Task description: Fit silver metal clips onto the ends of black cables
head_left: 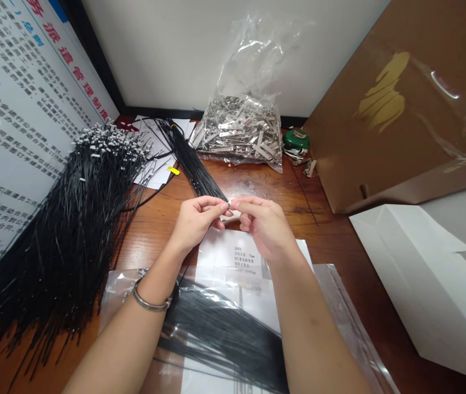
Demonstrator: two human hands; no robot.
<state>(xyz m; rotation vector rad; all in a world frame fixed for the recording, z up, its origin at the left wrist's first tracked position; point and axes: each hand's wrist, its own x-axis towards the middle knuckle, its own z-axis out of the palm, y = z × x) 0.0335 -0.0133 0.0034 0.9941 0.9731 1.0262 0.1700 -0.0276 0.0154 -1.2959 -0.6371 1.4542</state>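
Note:
My left hand point(196, 221) and my right hand point(263, 219) meet above the middle of the table, thumbs and forefingers pinched almost tip to tip. A thin black wire point(182, 271) trails down from my left fingers. What my right fingertips pinch is tiny and mostly hidden; I cannot make it out. Just behind my hands lies a tied bundle of black wires point(200, 169), its near ends close to my fingertips. Under my forearms, a clear plastic bag point(122, 284) holds more black wires point(233, 323) over a printed white sheet point(216, 251).
At the left stands a big heap of black wires point(64, 235) with white ends. A clear bag of metal clips point(241, 131) sits at the back, beside a green tape measure point(296, 139). On the right are a brown box point(380, 137) and a white box point(417, 279).

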